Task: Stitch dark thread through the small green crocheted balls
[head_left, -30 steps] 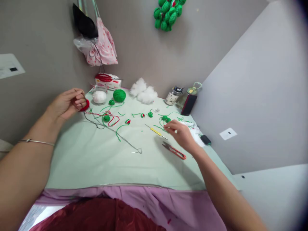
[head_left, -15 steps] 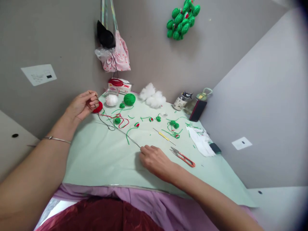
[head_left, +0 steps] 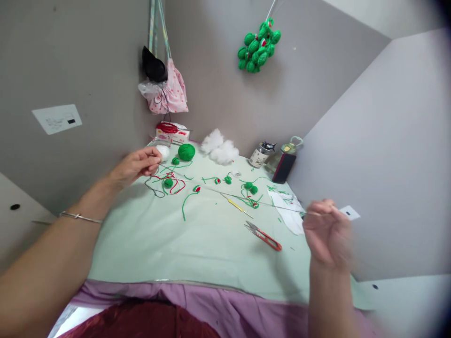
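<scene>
So, head view: one camera looks down over a mint-green table cover point(head_left: 158, 234), with both of the person's arms reaching in.
Left hand: the left hand point(head_left: 138, 165) is raised just above the far left part of the cover. Its fingertips point(head_left: 154, 158) are pinched together on one end of a thin grey thread point(head_left: 246, 199). I cannot tell whether anything else sits inside the pinch.
Right hand: the right hand point(head_left: 327, 234) is lifted off the near right edge. It is blurred and curled shut, and it seems to grip the other end of the thread between thumb and forefinger.
Thread: it runs taut and nearly straight between the two hands, above the cover.
Left wrist: a thin silver bangle point(head_left: 79, 217) circles it.
Beside the left hand: a white yarn ball point(head_left: 163, 152) sits just past the fingertips, with a round green yarn ball point(head_left: 186, 151) next to it. A tangle of loose red and green yarn strands point(head_left: 171, 182) lies on the cover just beside the hand.
Between the hands: a yellow-handled crochet hook point(head_left: 237, 205) lies under the thread, with small green crocheted balls point(head_left: 251, 188) near it.
Near the right hand: red-handled thread snips point(head_left: 264, 236) lie flat to its left, and a white crumpled cloth point(head_left: 289, 211) lies just beyond it.
Far from both hands: white fluffy stuffing point(head_left: 220, 149) sits by the wall, and a bunch of green crocheted balls point(head_left: 258, 44) hangs above.
</scene>
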Available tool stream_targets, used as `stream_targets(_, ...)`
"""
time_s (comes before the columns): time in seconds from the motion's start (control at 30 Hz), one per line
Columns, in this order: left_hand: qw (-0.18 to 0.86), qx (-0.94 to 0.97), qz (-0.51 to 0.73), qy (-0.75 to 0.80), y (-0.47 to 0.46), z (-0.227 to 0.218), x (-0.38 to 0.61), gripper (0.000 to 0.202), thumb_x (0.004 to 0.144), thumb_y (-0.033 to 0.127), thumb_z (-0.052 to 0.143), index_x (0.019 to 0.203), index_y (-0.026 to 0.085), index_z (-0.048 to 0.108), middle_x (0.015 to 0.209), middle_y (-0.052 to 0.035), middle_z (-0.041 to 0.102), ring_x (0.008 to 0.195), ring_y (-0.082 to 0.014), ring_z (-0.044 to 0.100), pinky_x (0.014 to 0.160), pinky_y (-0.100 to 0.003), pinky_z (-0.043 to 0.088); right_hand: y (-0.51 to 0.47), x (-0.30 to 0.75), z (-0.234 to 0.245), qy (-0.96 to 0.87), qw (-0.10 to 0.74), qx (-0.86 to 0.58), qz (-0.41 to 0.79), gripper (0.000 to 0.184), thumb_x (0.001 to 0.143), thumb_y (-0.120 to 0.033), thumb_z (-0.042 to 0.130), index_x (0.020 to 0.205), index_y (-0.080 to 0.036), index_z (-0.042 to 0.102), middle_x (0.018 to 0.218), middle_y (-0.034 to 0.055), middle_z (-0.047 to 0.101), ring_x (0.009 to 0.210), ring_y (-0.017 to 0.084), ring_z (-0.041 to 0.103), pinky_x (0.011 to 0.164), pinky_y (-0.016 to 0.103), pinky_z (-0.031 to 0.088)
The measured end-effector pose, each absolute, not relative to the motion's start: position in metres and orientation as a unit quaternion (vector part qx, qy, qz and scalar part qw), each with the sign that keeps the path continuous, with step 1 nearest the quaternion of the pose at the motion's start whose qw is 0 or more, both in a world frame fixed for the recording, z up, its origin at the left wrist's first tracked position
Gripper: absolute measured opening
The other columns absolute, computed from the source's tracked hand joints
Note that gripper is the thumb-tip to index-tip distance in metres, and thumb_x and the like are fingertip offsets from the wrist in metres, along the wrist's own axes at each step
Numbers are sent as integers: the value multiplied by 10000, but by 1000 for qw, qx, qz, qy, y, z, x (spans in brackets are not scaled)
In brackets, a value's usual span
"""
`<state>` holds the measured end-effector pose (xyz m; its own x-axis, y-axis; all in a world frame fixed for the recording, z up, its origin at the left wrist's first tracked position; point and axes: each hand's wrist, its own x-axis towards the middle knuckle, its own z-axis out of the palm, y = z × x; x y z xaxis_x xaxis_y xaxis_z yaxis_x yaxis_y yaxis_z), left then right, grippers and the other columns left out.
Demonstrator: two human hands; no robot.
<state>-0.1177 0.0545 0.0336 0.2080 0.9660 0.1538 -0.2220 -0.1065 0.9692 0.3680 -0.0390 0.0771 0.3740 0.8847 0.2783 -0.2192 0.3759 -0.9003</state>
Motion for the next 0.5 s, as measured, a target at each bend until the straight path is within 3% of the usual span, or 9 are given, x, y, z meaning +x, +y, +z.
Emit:
stream_targets(0.1, 546, 611, 465, 335, 41, 44, -99, 230, 880, 363, 749, 864, 179, 613, 572, 57, 460, 530, -82, 369, 502, -223, 296, -47, 382, 86, -439, 696, -428, 373, 243, 765, -303, 684, 693, -264, 455, 704, -50, 227, 501, 102, 205, 392, 275, 299)
stream_targets(0.17, 525, 656, 420, 344, 34, 52, -87, 248, 901, 424, 714, 861, 196, 624, 604, 36, 507, 560, -106, 431, 543, -246, 368, -51, 391, 89, -442, 688, -441, 369, 227, 783, -295, 682, 683, -267, 479, 714, -55, 204, 495, 96, 107, 379, 296, 244)
stream_targets(0.23, 458, 719, 369, 370, 28, 63, -79, 259, 909, 466, 692, 861, 212, 679, 792, -28, 648, 746, -169, 586, 698, -304, 481, -51, 399, 88, -432, 692, -448, 365, 203, 772, -308, 717, 699, -262, 534, 705, -59, 222, 492, 83, 78, 380, 288, 215)
stream_targets(0.3, 347, 779, 346, 391, 25, 74, -74, 275, 890, 504, 697, 821, 242, 740, 1104, -63, 696, 1032, -246, 623, 913, -379, 490, -49, 404, 86, -437, 687, -461, 352, 222, 750, -367, 767, 726, -249, 581, 666, -68, 256, 470, 64, 90, 384, 264, 202)
stream_targets(0.37, 241, 814, 354, 392, 21, 86, -70, 289, 877, 544, 691, 773, 288, 774, 1231, -37, 671, 1165, -286, 577, 1036, -421, 426, -45, 402, 85, -493, 633, -501, 325, 263, 735, -446, 801, 757, -239, 640, 604, -64, 343, 438, 62, 205, 404, 247, 250)
stream_targets(0.4, 203, 824, 362, 386, 18, 91, -67, 293, 880, 560, 679, 765, 311, 783, 1199, -30, 678, 1161, -291, 570, 1053, -433, 405, -43, 397, 85, -541, 578, -529, 306, 274, 739, -477, 805, 776, -238, 678, 599, -39, 440, 457, 83, 339, 439, 252, 323)
stream_targets(0.47, 154, 840, 370, 365, 11, 101, -57, 289, 893, 570, 661, 772, 344, 794, 1045, -29, 691, 1073, -282, 571, 1013, -437, 401, -40, 376, 86, -639, 451, -569, 255, 277, 780, -513, 781, 841, -244, 753, 762, 45, 670, 713, 179, 614, 622, 303, 492)
stream_targets(0.5, 143, 847, 368, 355, 7, 105, -50, 280, 903, 562, 656, 783, 350, 796, 974, -29, 687, 1019, -274, 568, 976, -432, 407, -39, 360, 88, -677, 399, -572, 236, 278, 814, -514, 756, 889, -248, 779, 931, 76, 737, 914, 227, 662, 758, 338, 529)
